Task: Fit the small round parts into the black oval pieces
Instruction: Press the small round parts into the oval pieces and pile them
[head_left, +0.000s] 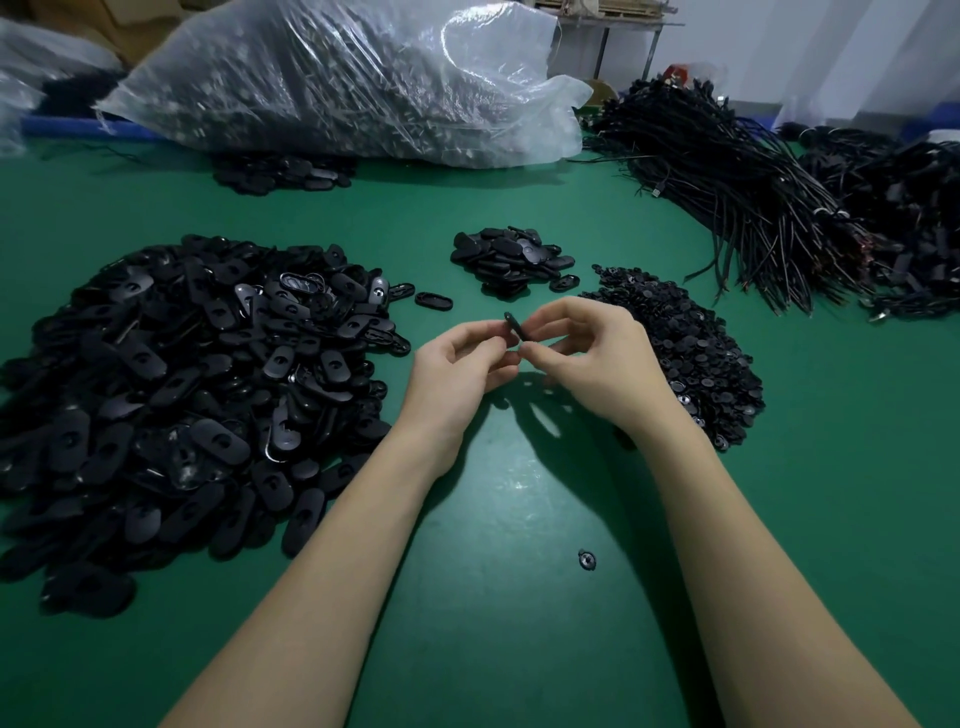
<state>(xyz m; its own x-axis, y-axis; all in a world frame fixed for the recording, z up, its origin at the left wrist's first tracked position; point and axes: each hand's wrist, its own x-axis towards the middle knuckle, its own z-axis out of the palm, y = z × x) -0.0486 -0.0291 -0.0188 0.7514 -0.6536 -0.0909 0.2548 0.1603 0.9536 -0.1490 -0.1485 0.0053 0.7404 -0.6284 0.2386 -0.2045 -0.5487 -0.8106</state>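
Note:
Above the middle of the green table, my left hand (465, 364) and my right hand (587, 353) meet and pinch one black oval piece (513, 326) between their fingertips, seen edge-on. Whether a small round part sits in it is hidden by my fingers. A large heap of black oval pieces (182, 395) lies to the left. A heap of small round parts (696, 353) lies just right of my right hand. A smaller pile of oval pieces (511, 260) sits behind my hands. One loose round part (586, 559) lies near my right forearm.
A big clear plastic bag (343, 78) full of dark parts lies at the back. Bundles of black cables (753, 187) stretch along the right side. Another small group of oval pieces (283, 174) sits by the bag. Two stray ovals (434, 300) lie between the heaps.

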